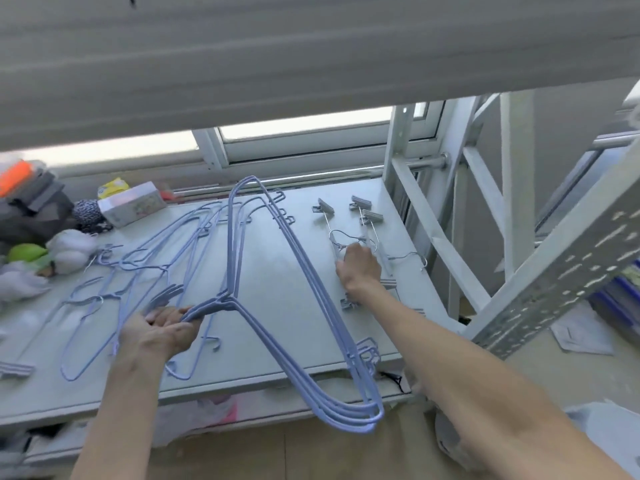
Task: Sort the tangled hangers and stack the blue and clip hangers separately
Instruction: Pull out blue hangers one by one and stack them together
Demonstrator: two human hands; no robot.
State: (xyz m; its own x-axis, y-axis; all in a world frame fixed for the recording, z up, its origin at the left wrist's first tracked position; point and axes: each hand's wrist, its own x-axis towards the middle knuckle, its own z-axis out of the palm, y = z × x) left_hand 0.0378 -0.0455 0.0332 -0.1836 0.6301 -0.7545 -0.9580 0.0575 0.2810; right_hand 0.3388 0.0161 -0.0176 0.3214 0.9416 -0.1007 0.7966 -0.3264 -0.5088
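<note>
My left hand [157, 332] grips a bundle of several blue hangers [304, 292] by their hooks and holds it tilted above the grey table [273, 271]; its lower end hangs past the front edge. More blue hangers [145, 268] lie tangled on the table's left half. My right hand [358, 268] is curled on the metal clip hangers [360, 220] lying on the table's right side, gripping their wire near the hooks. The clips at the far end point toward the window.
A box [133, 206], a yellow packet [112, 189], socks and folded clothes [34, 202] crowd the back left corner. A metal rack frame [502, 237] rises at the right. A grey slab [277, 46] overhangs above. Cloth lies under the table.
</note>
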